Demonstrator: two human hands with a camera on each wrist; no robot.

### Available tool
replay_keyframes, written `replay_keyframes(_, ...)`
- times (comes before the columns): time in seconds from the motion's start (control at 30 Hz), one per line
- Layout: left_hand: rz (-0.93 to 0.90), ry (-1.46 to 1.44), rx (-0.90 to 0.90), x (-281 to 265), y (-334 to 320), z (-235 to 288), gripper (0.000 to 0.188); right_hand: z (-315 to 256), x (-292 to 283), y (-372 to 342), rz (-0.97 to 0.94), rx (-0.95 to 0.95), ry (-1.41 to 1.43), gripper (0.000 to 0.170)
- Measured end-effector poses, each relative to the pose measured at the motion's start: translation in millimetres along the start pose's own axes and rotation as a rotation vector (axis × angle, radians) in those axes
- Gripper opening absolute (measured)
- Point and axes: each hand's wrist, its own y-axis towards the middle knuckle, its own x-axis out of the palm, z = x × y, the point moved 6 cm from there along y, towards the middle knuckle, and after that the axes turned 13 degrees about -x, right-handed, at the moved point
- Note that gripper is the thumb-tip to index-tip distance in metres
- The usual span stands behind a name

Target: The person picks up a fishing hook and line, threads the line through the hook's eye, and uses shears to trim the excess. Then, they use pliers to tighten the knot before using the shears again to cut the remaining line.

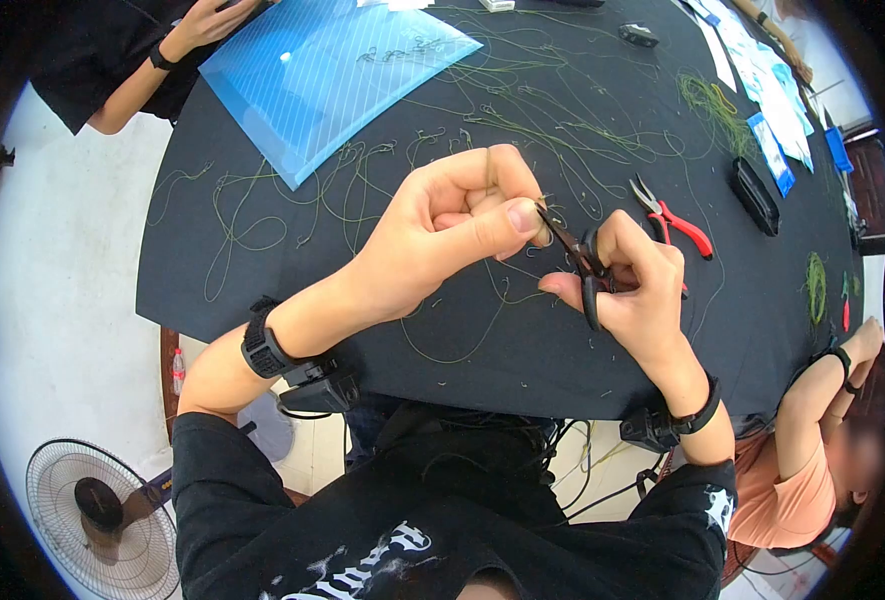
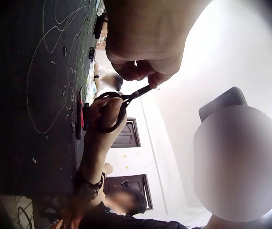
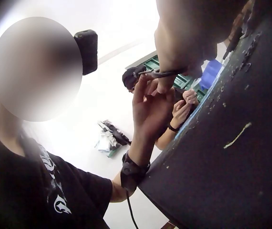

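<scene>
My left hand (image 1: 467,215) is raised over the table, thumb and forefinger pinching a small fishing hook (image 2: 158,88). A thin olive fishing line (image 1: 490,165) loops around one of its fingers. Black-handled scissors (image 1: 584,262) are in my right hand (image 1: 644,278), which has its fingers in the handle loops. The blade tips reach right to the left thumb and fingertip, beside the hook, and the blades look nearly together in the left wrist view. Most of the hook is hidden by the fingers.
Green fishing lines (image 1: 562,130) with hooks spread over the black table (image 1: 362,350). Red-handled pliers (image 1: 687,230) lie to the right, near a black case (image 1: 755,197). A blue folder (image 1: 312,90) lies at the far left. Other people sit around the table; a fan (image 1: 102,515) stands on the floor.
</scene>
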Motion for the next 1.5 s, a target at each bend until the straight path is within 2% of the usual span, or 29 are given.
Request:
replay_keyframes(0.2,0.014,0.079,-0.028,2.8,1.2,1.9,0.021,3.0,-2.5,-1.8,0.055,0.042,0.063,0.05)
replay_keyframes(0.3,0.006,0.081,-0.035,4.4,0.1,3.1,0.02,15.8,-7.4,-5.8,0.167,0.092,0.192,0.051)
replay_keyframes(0.47,-0.032,0.065,-0.059,7.6,-0.9,1.9,0.021,19.3,9.8,-7.7,-0.049,0.198,0.382,0.053)
replay_keyframes(0.77,-0.132,-0.016,-0.166,13.1,-0.8,-2.8,0.023,8.6,9.5,-3.4,-0.143,0.091,0.309,0.051)
replay_keyframes(0.87,-0.127,0.017,-0.169,13.7,-0.8,-4.7,0.021,12.4,4.6,-5.1,0.077,-0.053,0.417,0.041)
replay_keyframes(0.9,-0.123,0.033,-0.186,14.1,-1.0,-5.7,0.02,14.8,5.3,-6.8,0.17,-0.013,0.619,0.037)
replay_keyframes(0.97,-0.114,0.094,-0.221,13.8,-1.6,-8.6,0.017,11.8,-0.5,-3.3,0.168,0.01,0.613,0.035)
replay_keyframes(1.0,-0.11,0.14,-0.24,12.4,-2.5,-10.4,0.015,9.2,-1.7,-2.6,0.19,0.079,0.687,0.035)
replay_keyframes(1.13,-0.095,0.282,-0.304,10.3,-4.6,-13.2,0.01,5.8,2.9,3.5,0.129,0.146,0.699,0.033)
replay_keyframes(1.2,-0.086,0.316,-0.281,9.8,-4.2,-13.0,0.009,7.3,6.7,3.2,0.077,0.216,0.723,0.034)
replay_keyframes(1.33,-0.088,0.423,-0.241,9.7,-3.0,-11.0,0.01,7.0,11.2,0.1,0.029,0.251,0.776,0.026)
replay_keyframes(1.5,-0.095,0.464,-0.231,10.5,-3.1,-12.1,0.01,9.0,11.3,-2.2,0.059,0.188,0.71,0.027)
